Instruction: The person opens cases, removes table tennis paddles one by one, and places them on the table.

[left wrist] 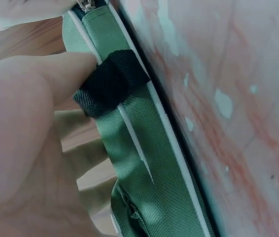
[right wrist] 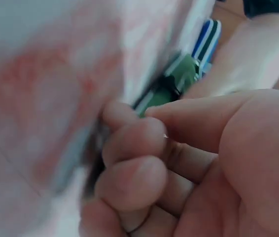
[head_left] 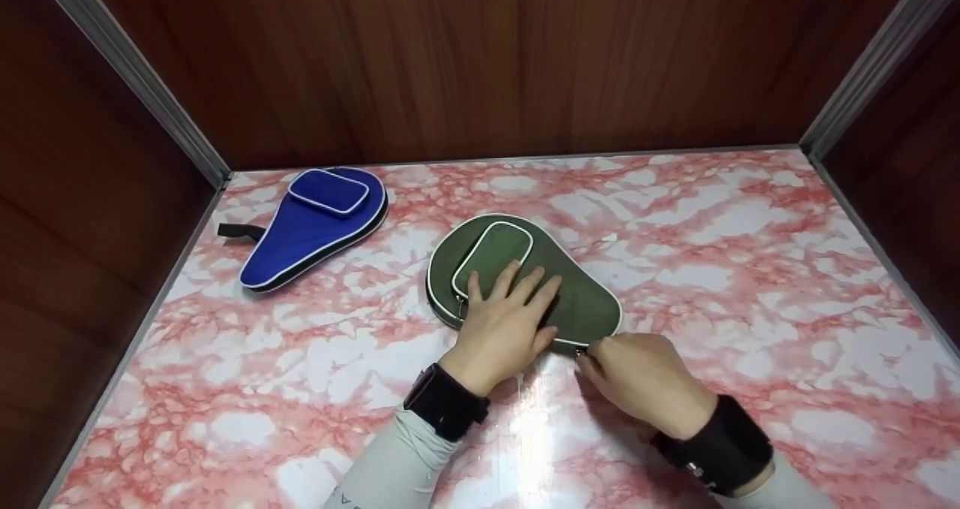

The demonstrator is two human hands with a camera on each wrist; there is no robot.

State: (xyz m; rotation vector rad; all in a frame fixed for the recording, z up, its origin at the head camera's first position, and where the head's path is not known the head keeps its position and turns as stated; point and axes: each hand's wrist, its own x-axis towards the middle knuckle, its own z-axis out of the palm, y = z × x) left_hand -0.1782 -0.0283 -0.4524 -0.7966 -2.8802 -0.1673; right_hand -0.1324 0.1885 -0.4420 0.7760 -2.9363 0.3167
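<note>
A green table tennis bat case with white piping and a small raised pocket lies flat on the table. My left hand rests spread over it, fingers across the pocket and the body. Its thumb touches a black fabric loop on the case's side wall, as the left wrist view shows. At the narrow end, my right hand has its fingers curled at the near edge, pinching the zipper pull, mostly hidden by the fingers. The metal zipper slider shows right beside these fingers.
A blue bat case with white piping and a black wrist strap lies at the back left of the table. The red-and-white marbled tabletop is bounded by dark wooden panels at the back and both sides.
</note>
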